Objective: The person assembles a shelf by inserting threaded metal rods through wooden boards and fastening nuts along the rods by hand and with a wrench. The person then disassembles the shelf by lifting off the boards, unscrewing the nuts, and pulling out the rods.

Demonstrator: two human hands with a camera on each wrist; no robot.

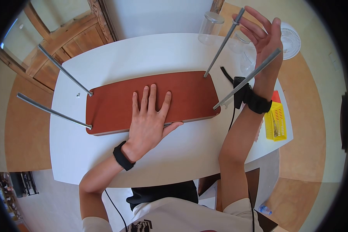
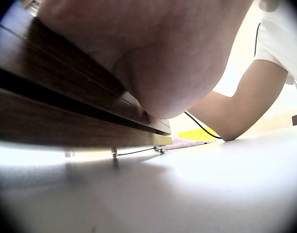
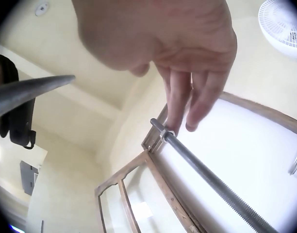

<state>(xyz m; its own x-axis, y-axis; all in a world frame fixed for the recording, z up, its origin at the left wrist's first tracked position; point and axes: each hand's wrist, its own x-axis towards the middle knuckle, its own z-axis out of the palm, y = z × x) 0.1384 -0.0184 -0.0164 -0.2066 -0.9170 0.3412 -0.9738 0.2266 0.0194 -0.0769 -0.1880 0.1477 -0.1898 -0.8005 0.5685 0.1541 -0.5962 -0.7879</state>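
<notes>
A reddish-brown wooden board [image 1: 112, 104] lies on the white table [image 1: 174, 158], with a threaded metal rod rising at each corner. My left hand [image 1: 145, 123] rests flat on the board near its front edge, fingers spread. In the left wrist view the board's layered dark side [image 2: 66, 116] shows beneath the palm. My right hand [image 1: 267, 40] is raised beside the top of the far right rod [image 1: 222, 44], fingers extended. A nut [image 3: 166, 135] sits near that rod's tip, a fingertip right at it. The near right rod [image 1: 251, 76] crosses in front of the right forearm.
Clear jars [image 1: 210, 29] stand at the table's back right, with a white fan [image 1: 292, 40] beyond. A yellow basket [image 1: 276, 121] sits at the right edge. A small metal piece [image 1: 78, 94] lies left of the board. Both left rods [image 1: 60, 65] lean outward in this view.
</notes>
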